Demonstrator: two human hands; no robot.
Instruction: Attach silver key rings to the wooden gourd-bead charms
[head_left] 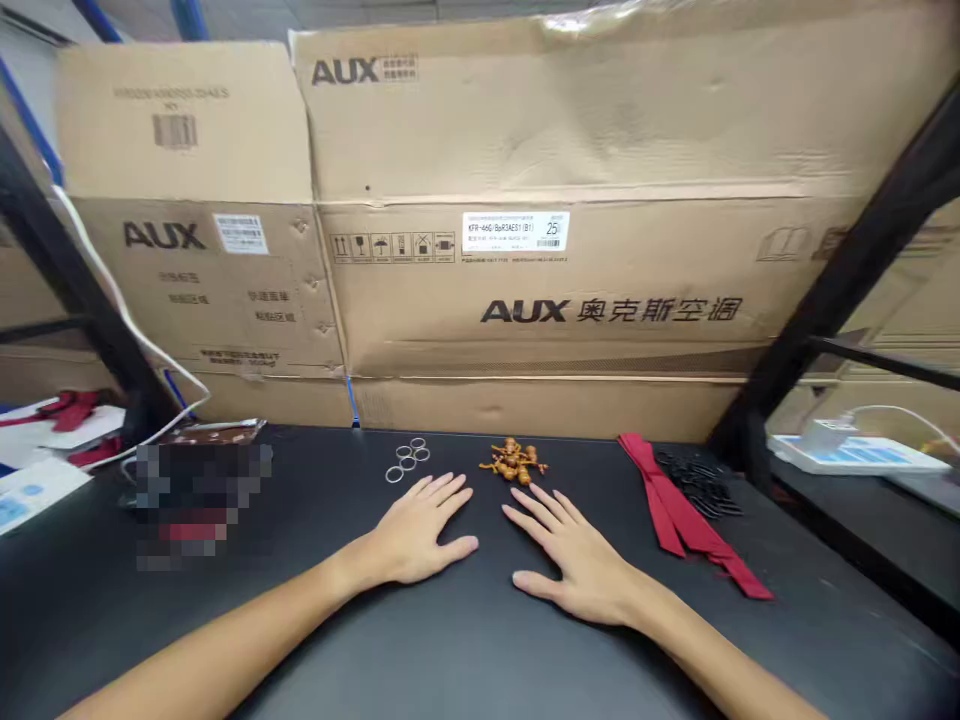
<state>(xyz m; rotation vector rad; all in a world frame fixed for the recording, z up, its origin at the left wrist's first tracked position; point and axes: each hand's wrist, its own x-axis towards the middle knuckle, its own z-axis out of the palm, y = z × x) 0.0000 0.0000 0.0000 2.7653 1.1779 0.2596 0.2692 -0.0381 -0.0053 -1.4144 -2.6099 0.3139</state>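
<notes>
My left hand [421,530] lies flat on the dark tabletop [480,660], fingers spread and holding nothing. Just beyond its fingertips are several silvery metal rings [407,463] in a small group. My right hand [566,555] also rests palm down with its fingers apart, and nothing is in it. A small heap of glossy amber-brown gourd-shaped beads or charms [516,462] sits past the right fingertips, untouched. Farther right lie dark red ribbon strips [686,520], overlapping each other. Beside them is a pile of black loops or cords [699,484], whose exact kind I cannot make out.
Large cardboard boxes [540,280] form a wall at the back. Black metal posts [840,240] slant up at both sides. A white power strip [855,455] with a plugged-in charger is at the far right. A white cable [124,310] hangs at left, near a pixelated patch.
</notes>
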